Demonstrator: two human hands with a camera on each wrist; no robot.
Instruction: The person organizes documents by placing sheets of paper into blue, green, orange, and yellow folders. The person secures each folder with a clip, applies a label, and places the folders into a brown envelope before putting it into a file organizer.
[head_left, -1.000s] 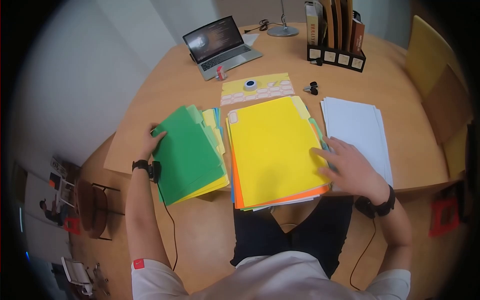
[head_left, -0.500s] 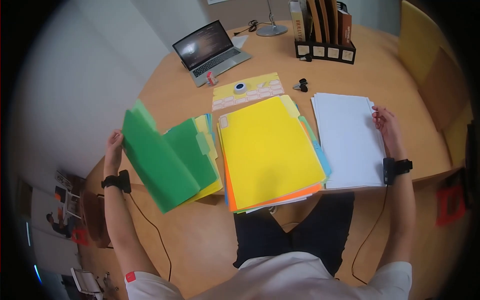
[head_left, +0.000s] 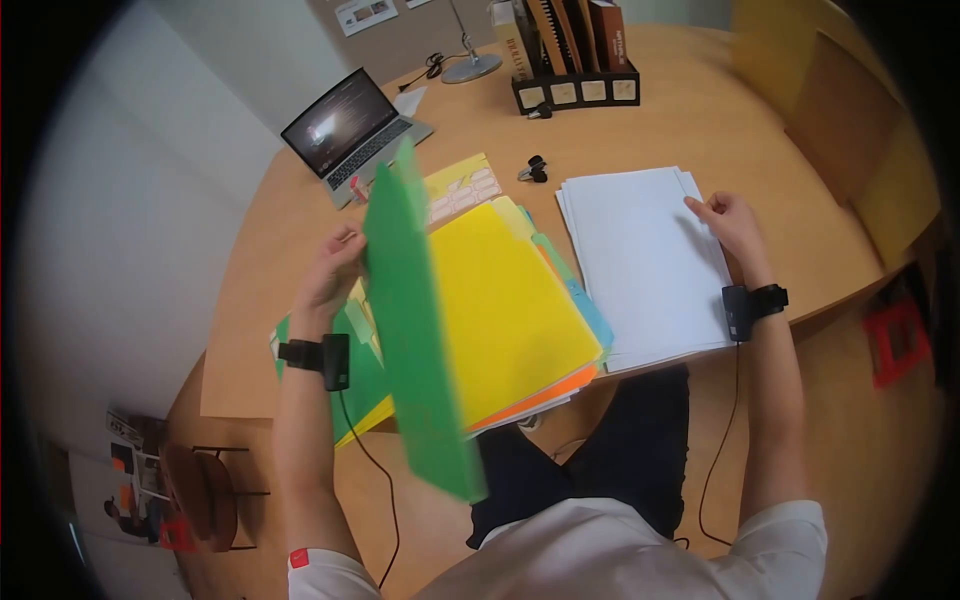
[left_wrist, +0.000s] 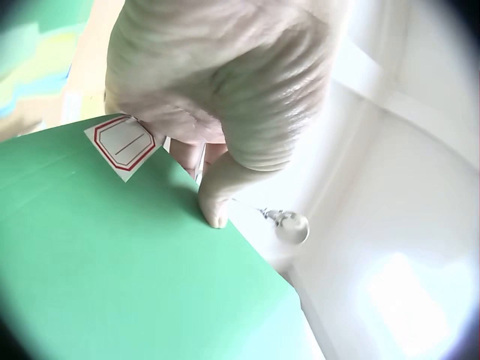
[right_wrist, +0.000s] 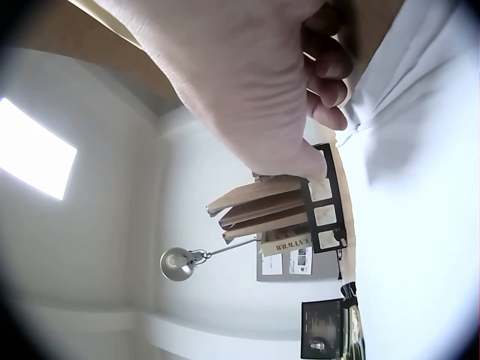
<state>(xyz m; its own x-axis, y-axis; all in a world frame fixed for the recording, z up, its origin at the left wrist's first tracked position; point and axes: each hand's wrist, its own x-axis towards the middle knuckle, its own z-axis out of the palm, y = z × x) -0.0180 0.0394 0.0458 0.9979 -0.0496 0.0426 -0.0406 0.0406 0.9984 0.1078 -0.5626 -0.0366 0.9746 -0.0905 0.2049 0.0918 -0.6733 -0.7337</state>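
Observation:
My left hand (head_left: 338, 268) pinches a green file folder (head_left: 405, 320) by its edge and holds it raised on a slant over a yellow folder (head_left: 500, 310). A red-bordered label (left_wrist: 124, 146) sits near the thumb on the green folder in the left wrist view. The yellow folder tops a pile with orange and blue edges showing. Another green folder (head_left: 360, 350) lies partly hidden under the left forearm. At the right edge of a stack of white paper (head_left: 640, 260) is my right hand (head_left: 738, 232), its fingers loosely bent and the thumb reaching over the sheets.
A laptop (head_left: 345, 125) stands open at the back left, near a lamp (head_left: 470, 68). A black holder (head_left: 580, 92) with books is at the back. Black binder clips (head_left: 536, 168) lie behind the paper. A sheet of labels (head_left: 465, 195) is partly covered by the green folder.
My left hand has lifted the green folder off the left pile and swung it rightward over the yellow one. My right hand has left the yellow pile for the white paper's right edge.

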